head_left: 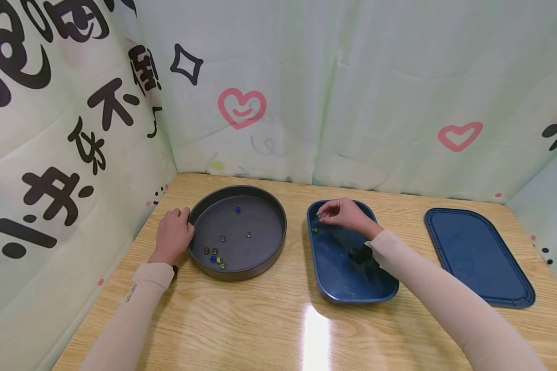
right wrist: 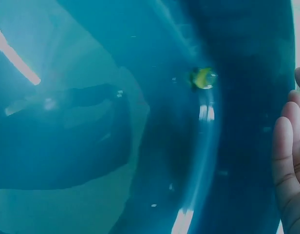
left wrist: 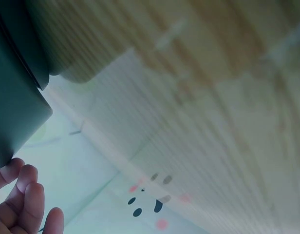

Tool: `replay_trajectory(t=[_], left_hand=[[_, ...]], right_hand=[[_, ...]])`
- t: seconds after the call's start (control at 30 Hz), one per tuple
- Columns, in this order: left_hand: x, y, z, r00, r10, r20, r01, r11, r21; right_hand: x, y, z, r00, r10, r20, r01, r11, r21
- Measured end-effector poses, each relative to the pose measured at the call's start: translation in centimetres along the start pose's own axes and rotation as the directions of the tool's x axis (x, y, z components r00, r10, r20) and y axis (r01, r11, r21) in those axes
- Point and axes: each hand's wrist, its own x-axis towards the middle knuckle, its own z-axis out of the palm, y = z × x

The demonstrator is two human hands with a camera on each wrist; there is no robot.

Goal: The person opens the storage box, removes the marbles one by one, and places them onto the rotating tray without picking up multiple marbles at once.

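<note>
My left hand (head_left: 173, 234) holds the left rim of a dark round pan (head_left: 236, 275); in the left wrist view its fingers (left wrist: 33, 204) are against the pan's outer wall (left wrist: 23, 107). Several glass marbles lie in the pan, among them a blue marble (head_left: 238, 209) toward the back and a red-brown marble (head_left: 207, 250) at the front left. Over the far left corner of a deep blue tray (head_left: 334, 293), my right hand (head_left: 345, 214) pinches a small clear marble (head_left: 320, 217). Below it, a yellow-green marble (right wrist: 203, 79) lies along the tray's inner edge.
A flat dark blue lid (head_left: 482, 257) lies to the right of the tray on the wooden table (head_left: 241, 324). A printed curtain (head_left: 353, 103) hangs behind the table and along its left side.
</note>
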Motion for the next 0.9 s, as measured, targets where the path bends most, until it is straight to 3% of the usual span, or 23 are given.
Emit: replay_trajectory(t=[0.47,0.9], left_hand=[[0.1,0.0,0.1,1.0,-0.005,0.015,0.006,1.0,-0.007],[0.1,0.0,0.0,1.0,0.001,0.002,-0.001,1.0,0.004]], right_hand=[[0.9,-2.2,-0.9,0.998,-0.003,-0.065,0.008,0.998,0.063],[3.9,-6.0,0.4,0.999,0.002,-0.043,0.003,0.994,0.105]])
